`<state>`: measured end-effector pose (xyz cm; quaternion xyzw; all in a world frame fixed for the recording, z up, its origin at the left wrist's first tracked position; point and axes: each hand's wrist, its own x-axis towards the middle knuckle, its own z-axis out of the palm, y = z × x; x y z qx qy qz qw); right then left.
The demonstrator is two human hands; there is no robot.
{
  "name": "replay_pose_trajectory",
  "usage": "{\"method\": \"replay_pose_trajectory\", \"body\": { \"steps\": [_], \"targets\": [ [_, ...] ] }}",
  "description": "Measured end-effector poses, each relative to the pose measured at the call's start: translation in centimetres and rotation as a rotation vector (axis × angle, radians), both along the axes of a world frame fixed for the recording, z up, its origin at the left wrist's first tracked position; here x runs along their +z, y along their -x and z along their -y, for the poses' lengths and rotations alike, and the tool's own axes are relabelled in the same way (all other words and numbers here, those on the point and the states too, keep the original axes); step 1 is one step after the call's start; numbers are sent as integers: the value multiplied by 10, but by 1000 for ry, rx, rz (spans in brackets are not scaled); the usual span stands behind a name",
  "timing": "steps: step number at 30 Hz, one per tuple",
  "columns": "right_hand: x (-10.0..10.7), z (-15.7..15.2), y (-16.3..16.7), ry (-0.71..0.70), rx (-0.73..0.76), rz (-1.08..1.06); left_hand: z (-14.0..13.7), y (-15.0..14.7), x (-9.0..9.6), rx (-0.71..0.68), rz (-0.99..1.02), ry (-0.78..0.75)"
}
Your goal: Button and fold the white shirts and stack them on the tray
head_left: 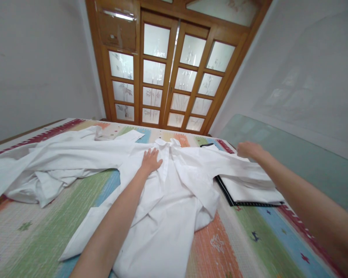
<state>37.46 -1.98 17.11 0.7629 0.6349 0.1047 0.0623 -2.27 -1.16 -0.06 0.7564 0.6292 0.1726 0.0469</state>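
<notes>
A white long-sleeved shirt [168,216] lies spread on the striped cover, its collar at the far side and its sleeves reaching left and right. My left hand [152,160] rests flat on the shirt's chest, left of the front opening, with its fingers spread. Over at the right sleeve, my right hand [247,150] is closed into a fist at the sleeve's upper edge. Its fingers are turned away, so whatever they hold is hidden. More white cloth [42,185] lies crumpled beside and under the left sleeve.
A folded white cloth with a black edge [252,193] lies under the right sleeve. The bed cover [84,216] is patterned with coloured stripes. A pale green panel [290,150] borders the right side. Wood-framed glass doors [165,77] stand behind, between grey walls.
</notes>
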Motion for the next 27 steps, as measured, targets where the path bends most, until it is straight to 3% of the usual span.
{"method": "replay_pose_trajectory", "body": {
  "steps": [4, 7, 10, 14, 18, 27],
  "targets": [
    [-41, -18, 41, 39, 252, -145, 3, -1, 1, 20, -39, 55],
    [-71, -31, 87, 83, 503, -327, 3, 0, 1, 2, -46, 75],
    [-98, -42, 134, 136, 644, -423, 3, 2, 0, -21, -63, 89],
    [-132, -47, 179, 132, 680, -460, 2, 2, 2, -11, -69, 105],
    [-158, -44, 195, 114, 687, -430, -5, 0, 6, 6, -80, 141],
    [-158, -71, 193, 257, 526, -512, -38, -1, 16, 35, -72, 226]
  ]
}}
